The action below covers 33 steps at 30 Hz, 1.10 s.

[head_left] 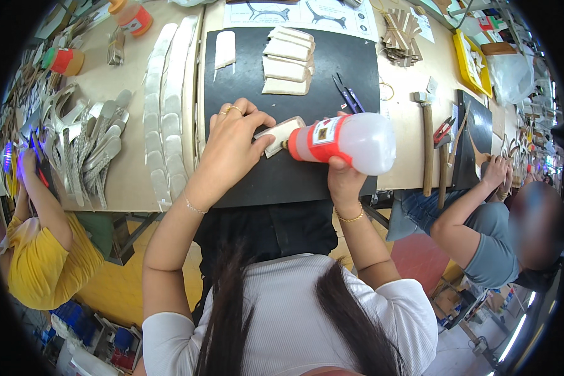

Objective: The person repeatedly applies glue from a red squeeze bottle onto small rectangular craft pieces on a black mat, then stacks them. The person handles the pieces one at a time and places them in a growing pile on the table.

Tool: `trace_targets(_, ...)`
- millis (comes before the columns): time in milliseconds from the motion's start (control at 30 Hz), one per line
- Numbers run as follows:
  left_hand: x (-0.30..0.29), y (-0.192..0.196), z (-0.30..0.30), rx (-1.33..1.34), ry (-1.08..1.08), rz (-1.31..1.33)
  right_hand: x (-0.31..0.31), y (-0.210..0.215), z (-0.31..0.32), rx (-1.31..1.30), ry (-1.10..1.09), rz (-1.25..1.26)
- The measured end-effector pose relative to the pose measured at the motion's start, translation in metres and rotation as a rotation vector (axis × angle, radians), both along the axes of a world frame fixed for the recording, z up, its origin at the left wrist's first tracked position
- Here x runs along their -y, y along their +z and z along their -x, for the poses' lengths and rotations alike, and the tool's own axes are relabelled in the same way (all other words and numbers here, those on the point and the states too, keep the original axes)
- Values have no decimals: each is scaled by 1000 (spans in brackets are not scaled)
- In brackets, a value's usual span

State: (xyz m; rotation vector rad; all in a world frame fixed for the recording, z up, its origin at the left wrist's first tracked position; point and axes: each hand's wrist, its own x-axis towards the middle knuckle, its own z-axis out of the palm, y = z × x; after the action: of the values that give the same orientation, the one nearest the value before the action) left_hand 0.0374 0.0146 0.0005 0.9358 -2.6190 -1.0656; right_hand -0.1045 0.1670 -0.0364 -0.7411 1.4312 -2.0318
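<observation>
My left hand is closed on a small pale flat piece with a brown edge, pinning it on the black mat. My right hand grips a translucent squeeze bottle with a red label, tipped on its side. The bottle's narrow nozzle points left, at the pale piece; I cannot tell whether it touches. Beyond my hands, a row of similar pale pieces overlaps on the mat, and a single pale piece lies to their left.
Right of the pale row lies a thin blue two-pointed tool. A hammer, bundled brown strips and a yellow tray are farther right. Long pale strips and braided straps lie left. People sit on both sides.
</observation>
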Motion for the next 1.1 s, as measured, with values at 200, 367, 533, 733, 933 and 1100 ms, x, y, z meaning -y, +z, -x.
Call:
trace_targets(200,1,-3,1,-1,6,-6,5,1,-21,28,-3,-65)
trace_targets(367,-6,-2,-2,-34,7,4,1,11,20,131,-193,-34)
trace_targets(533,-8,0,-2,-85,6,-12,-11,24,48,120,-249,56)
trace_targets(733,10,6,4,-142,115,-457,-9,19,52,139,-297,0)
trace_targets(933,69,6,39,-272,106,-453,-11,18,56,146,-258,-16)
trace_targets(1100,115,-6,91,-371,17,-334,-6,17,53,173,-269,-6)
